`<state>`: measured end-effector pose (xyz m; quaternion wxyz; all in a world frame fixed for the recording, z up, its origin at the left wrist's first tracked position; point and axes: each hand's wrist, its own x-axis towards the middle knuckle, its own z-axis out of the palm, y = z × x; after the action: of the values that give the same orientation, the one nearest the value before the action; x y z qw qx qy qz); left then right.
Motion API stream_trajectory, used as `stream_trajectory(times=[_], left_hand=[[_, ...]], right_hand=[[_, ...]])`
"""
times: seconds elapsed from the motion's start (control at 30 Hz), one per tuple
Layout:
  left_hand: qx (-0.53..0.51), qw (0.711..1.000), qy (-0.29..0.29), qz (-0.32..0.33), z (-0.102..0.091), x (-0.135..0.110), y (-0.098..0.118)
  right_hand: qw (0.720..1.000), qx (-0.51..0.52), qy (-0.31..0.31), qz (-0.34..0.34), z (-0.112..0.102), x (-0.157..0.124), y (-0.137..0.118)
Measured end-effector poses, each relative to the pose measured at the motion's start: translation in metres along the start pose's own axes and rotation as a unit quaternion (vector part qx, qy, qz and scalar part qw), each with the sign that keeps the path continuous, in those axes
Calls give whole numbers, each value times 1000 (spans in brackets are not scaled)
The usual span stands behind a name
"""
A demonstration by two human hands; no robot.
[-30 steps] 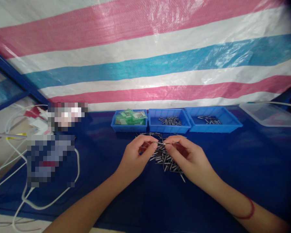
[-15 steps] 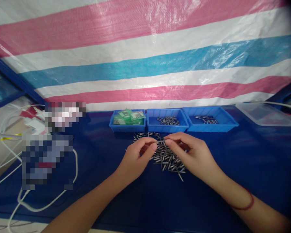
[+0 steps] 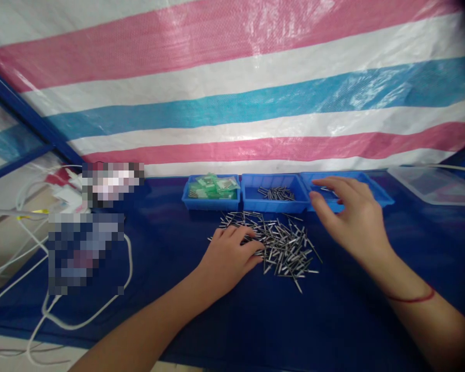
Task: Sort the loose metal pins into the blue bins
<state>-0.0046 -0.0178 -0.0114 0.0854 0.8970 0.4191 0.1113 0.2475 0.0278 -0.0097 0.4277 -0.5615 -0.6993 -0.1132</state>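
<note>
A loose pile of thin metal rods (image 3: 284, 243), silver and dark like small drill bits, lies on the blue table. At its left side my left hand (image 3: 230, 256) rests with curved fingers apart, touching the rods; nothing held can be seen in it. My right hand (image 3: 356, 217) hovers at the front of the right blue bin (image 3: 375, 194), thumb and fingers spread, with no rod visible between them. Part of that bin and its few rods are hidden behind this hand. More rods lie in the middle blue bin (image 3: 273, 204).
The left blue bin (image 3: 211, 204) holds small green-and-clear packets (image 3: 215, 186). A clear plastic lid (image 3: 430, 183) lies at the back right. White cables (image 3: 129, 258) and blurred-out items are at the left. A striped plastic sheet (image 3: 232, 111) hangs behind the table.
My hands have parted from the rod they both pinched over the pile. The right one has moved right to the right bin and opened; the left has lowered onto the pile.
</note>
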Motion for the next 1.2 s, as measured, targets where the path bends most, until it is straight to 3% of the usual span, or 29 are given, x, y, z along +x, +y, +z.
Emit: stream_trajectory(times=[0.23, 0.63, 0.73, 0.8, 0.9, 1.0, 1.2], left_hand=[[7, 1000, 8, 1, 0, 2, 0], [23, 998, 20, 47, 3, 5, -6], [-24, 997, 48, 54, 2, 6, -6], [-83, 990, 102, 57, 0, 6, -5], [-178, 962, 199, 47, -4, 4, -1], [-241, 936, 255, 32, -8, 3, 5], [-337, 907, 242, -69, -9, 2, 10]], right_hand=[[989, 93, -85, -74, 6, -14, -32], [966, 179, -171, -68, 10, -25, -48], [961, 192, -187, -70, 9, -26, -50], [950, 213, -209, -87, 6, -25, -52], [925, 257, -255, -113, 2, -25, -60], [908, 297, -276, -109, 2, -29, -69], [891, 351, -287, -35, 8, -36, -75]])
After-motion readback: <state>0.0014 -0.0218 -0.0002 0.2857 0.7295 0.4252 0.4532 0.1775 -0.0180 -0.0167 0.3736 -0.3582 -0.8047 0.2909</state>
